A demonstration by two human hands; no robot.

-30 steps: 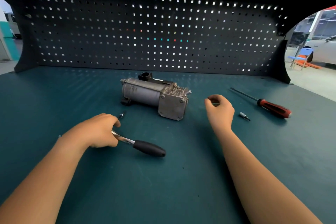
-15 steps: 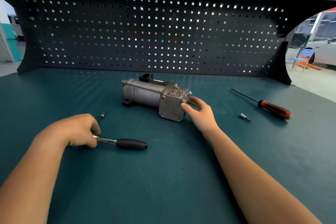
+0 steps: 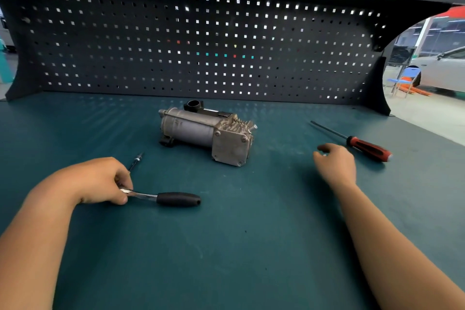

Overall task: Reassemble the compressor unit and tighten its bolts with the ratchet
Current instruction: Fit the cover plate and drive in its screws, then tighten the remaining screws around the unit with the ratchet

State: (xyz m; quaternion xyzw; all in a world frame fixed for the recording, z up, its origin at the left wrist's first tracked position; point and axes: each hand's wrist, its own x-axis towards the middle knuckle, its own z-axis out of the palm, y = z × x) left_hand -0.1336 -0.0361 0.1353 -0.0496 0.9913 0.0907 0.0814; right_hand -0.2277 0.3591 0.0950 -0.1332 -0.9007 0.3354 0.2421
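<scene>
Item count on the tabletop [image 3: 251, 246]: one compressor unit [image 3: 201, 131], one ratchet [image 3: 163, 197], one screwdriver [image 3: 362, 145] and one slim metal part [image 3: 136, 160], either a bolt or a bit; which it is cannot be told. Two hands are in view.

The compressor unit lies on its side at mid-width, nearer the back edge than the front edge, in front of the pegboard [image 3: 201, 40]. Its long axis runs roughly left to right. The cylindrical end is toward the left edge, and the square end plate [image 3: 230, 146] is turned toward the front-right corner.

The ratchet lies near the front-left area, with its long axis roughly parallel to the front edge and its black handle pointing toward the right edge. The left hand [image 3: 100, 181] grips its bare metal shank at the head end – fingers curled round it. The slim metal part lies just behind this hand.

The right hand [image 3: 334, 162] is low over the tabletop, near the screwdriver handle, with its fingers curled downward. Whether they hold anything cannot be told.

The screwdriver lies toward the right edge, with its tip aimed at the back edge.
</scene>
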